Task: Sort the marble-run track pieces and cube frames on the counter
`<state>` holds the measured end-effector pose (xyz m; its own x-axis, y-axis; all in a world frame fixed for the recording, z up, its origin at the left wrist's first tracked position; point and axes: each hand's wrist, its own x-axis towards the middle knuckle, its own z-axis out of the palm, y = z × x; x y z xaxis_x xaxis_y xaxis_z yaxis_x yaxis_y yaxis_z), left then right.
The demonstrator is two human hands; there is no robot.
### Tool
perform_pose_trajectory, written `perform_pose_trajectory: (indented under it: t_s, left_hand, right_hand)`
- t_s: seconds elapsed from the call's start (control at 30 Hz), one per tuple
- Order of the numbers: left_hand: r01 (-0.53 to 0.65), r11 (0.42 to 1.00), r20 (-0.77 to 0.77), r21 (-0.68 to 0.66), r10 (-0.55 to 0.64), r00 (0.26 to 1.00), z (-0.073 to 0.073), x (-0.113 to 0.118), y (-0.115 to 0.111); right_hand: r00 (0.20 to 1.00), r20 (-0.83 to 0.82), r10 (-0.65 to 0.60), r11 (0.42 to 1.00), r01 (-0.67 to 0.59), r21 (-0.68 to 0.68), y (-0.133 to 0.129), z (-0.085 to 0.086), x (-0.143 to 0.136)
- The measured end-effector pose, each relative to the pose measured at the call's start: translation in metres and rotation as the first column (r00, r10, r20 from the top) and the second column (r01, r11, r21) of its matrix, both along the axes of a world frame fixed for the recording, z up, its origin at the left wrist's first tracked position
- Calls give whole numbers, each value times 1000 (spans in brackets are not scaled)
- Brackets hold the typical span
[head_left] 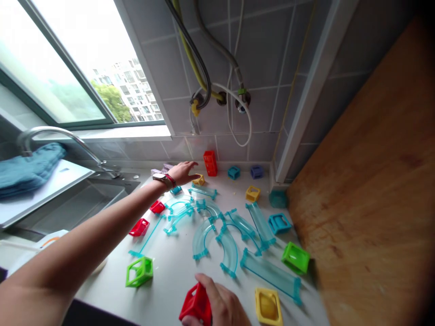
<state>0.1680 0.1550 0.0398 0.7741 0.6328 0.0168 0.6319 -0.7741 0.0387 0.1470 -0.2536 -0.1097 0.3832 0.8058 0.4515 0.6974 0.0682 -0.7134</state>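
Note:
My left hand (pixel 183 173) reaches to the back of the counter, fingers stretched out, over or beside a yellow cube block (pixel 199 180); whether it touches the block I cannot tell. A red two-tier block stack (pixel 210 163) stands upright just to the right of it. At the front, my right hand (pixel 226 304) is closed around a red cube block (pixel 197 304) with open sides. Between the hands lie several translucent blue track pieces, among them a curved one (pixel 228 251) and a straight one (pixel 272 274).
Around the tracks sit a green block (pixel 139 272), another green block (pixel 295 258), a yellow block (pixel 268 306), a blue block (pixel 279 223) and a purple block (pixel 257 171). A sink (pixel 102 199) with a faucet (pixel 74 138) is left; a wooden panel (pixel 367 190) rises at right.

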Motion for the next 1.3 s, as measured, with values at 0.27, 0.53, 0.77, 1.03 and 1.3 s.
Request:
perform_pose_trajectory:
  t_s: [0.27, 0.53, 0.77, 1.03, 1.3]
  left_hand:
    - [5, 997, 193, -82, 11, 981, 46, -145, -141]
    - [-370, 869, 517, -327, 493, 700, -39, -257, -198]
    - [-434, 792, 487, -429, 608, 628, -66, -284, -176]
    - [-393, 899, 304, -195, 436, 847, -69, -256, -102]
    - [-208, 968, 87, -139, 221, 971, -50, -246, -86]
  right_hand:
    - [984, -66, 164, 985, -167, -44, -1, 18, 16]
    - [978, -126, 168, 973, -185, -136, -3, 31, 17]
    - [949, -215, 230, 947, -269, -177, -1, 39, 24]
    - [936, -172, 308, 915, -340, -215, 1, 39, 23]
    - [922, -146, 358, 905, -382, -188, 6, 39, 22]
